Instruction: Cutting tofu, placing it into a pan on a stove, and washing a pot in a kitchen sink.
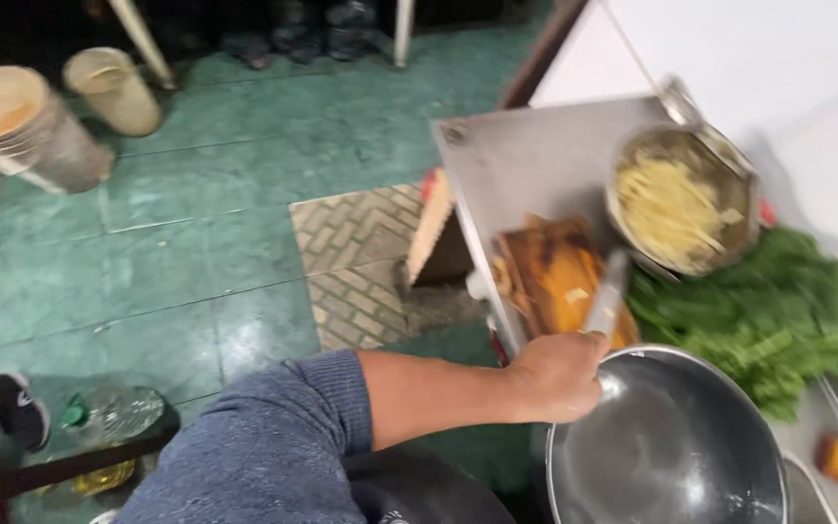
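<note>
While gripping a knife [605, 301], left hand [557, 376] overlaps steel bowl [671, 446].

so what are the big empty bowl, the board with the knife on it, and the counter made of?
Round shiny silver bowl: looks like polished steel, showing bright mirror-like glare. Orange-brown cutting board: probably wood, with a matte, streaky, worn and stained surface. Flat grey counter: seems brushed sheet metal, with a dull even sheen and a thin folded edge. The knife blade is blurred, likely steel.

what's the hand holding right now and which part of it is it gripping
One hand, which side is unclear, grips a knife by its handle, the blade pointing up over the wooden cutting board, beside the empty steel bowl. No other hand is in view.
</note>
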